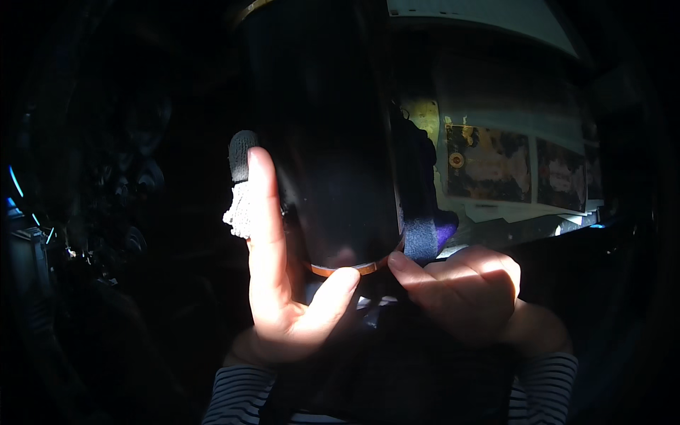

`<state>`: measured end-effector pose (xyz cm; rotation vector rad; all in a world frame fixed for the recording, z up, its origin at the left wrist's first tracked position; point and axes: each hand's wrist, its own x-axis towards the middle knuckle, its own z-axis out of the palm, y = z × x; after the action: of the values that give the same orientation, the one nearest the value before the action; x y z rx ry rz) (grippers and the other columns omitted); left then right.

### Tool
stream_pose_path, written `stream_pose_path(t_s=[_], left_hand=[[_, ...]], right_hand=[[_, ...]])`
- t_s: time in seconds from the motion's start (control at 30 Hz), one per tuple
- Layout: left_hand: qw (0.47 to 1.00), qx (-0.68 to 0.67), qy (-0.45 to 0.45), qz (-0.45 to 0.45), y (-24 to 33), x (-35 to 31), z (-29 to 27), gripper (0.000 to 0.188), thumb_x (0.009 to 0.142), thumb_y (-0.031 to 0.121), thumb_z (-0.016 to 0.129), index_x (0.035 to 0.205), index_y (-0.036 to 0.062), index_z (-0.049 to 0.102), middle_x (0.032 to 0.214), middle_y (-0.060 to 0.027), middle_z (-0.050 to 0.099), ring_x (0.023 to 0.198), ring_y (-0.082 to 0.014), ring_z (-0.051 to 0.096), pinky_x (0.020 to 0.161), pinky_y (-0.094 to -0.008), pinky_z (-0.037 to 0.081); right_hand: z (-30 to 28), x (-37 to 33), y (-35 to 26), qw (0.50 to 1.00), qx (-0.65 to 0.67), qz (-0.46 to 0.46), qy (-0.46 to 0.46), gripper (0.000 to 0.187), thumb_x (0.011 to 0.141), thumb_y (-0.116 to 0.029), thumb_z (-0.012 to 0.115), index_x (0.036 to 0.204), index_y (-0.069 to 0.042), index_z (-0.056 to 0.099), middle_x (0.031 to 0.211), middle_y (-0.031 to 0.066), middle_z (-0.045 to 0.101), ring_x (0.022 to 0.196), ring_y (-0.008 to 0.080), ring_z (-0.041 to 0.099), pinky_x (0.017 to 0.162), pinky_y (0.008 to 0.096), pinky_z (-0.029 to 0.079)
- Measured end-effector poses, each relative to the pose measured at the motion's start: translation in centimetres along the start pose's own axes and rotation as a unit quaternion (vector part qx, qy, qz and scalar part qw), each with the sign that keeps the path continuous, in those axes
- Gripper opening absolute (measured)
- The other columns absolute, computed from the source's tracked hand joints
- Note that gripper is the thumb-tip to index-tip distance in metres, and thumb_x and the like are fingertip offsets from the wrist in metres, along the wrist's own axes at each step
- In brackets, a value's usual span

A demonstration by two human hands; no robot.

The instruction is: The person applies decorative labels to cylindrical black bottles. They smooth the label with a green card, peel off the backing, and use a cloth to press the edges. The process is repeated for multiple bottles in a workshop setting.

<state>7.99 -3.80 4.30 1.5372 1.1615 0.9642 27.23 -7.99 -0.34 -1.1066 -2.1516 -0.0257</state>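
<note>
A large black cylinder [340, 163] with a smooth surface and a thin copper-coloured rim [365, 269] fills the middle of the view. My left hand [280, 283] grips its lower left side, with one finger stretched along the wall and the thumb on the near rim. A knitted cover, dark grey at the tip and white below [241, 159], sits on a finger behind. At the lower right rim, my right hand [467, 290] is closed, a fingertip touching the edge. Blue fabric [421, 241] shows just beyond it; I cannot tell whether it covers a finger.
To the right lie dark printed sheets [489, 163] on paler papers, beside a yellowish patch [423, 117]. A pale panel [489, 20] crosses the far right. Dim equipment with small bluish lights [15, 182] stands at the left. Much of the surroundings is in darkness.
</note>
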Motion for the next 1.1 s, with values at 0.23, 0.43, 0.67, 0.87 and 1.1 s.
stream_pose_path(t_s=[0.23,0.43,0.67,0.87,1.1], left_hand=[[0.992,0.1,-0.006,0.07,-0.9,1.3,0.7,0.103,0.072,0.019,0.071,0.143,0.0011,0.0,0.149,-0.0167,0.009,0.136,-0.0288,0.018,0.107,-0.0407,0.026],[0.995,0.071,0.003,0.067,-2.0,1.7,0.2,0.116,0.063,0.027,0.082,0.144,0.008,0.001,0.144,-0.0187,0.019,0.13,-0.0309,0.031,0.101,-0.0441,0.036],[0.925,0.349,-0.026,0.15,-0.1,2.1,-0.6,0.088,0.076,0.034,0.07,0.139,-0.0058,0.022,0.143,-0.0223,0.026,0.133,-0.0336,0.027,0.107,-0.0534,0.017],[0.898,0.4,0.015,0.181,-1.9,2.0,-0.5,0.108,0.064,0.028,0.081,0.142,-0.0027,0.012,0.145,-0.0202,0.021,0.133,-0.0338,0.025,0.108,-0.0431,0.026],[0.976,0.191,0.033,0.105,-5.4,0.8,-1.2,0.118,0.06,0.034,0.083,0.143,0.0019,0.007,0.145,-0.0185,0.023,0.126,-0.0296,0.038,0.102,-0.0394,0.036]], right_hand=[[-0.4,2.1,1.5,0.979,0.195,0.056,-0.019,0.026,0.079,-0.011,0.063,0.104,-0.005,0.063,0.067,-0.002,0.06,0.046,0.0089,0.05,0.044,0.0201,0.041],[-3.2,4.3,7.1,0.684,0.445,0.576,0.046,0.038,0.092,-0.036,0.05,0.103,0.0,0.053,0.078,0.0028,0.058,0.061,0.0097,0.056,0.054,0.0254,0.048],[-2.3,6.4,-1.1,0.901,0.387,0.194,0.022,0.035,0.074,0.002,0.068,0.105,0.003,0.051,0.082,0.0148,0.063,0.066,0.0167,0.062,0.058,0.0246,0.05],[-1.1,3.9,0.3,0.893,0.33,0.3,-0.055,0.03,0.078,-0.008,0.067,0.1,0.002,0.049,0.08,0.0126,0.059,0.066,0.0128,0.058,0.054,0.0225,0.046],[-1.7,4.0,-1.2,0.887,0.404,0.221,-0.028,0.034,0.075,0.003,0.066,0.105,0.005,0.05,0.089,0.0143,0.056,0.074,0.0134,0.057,0.062,0.025,0.047]])
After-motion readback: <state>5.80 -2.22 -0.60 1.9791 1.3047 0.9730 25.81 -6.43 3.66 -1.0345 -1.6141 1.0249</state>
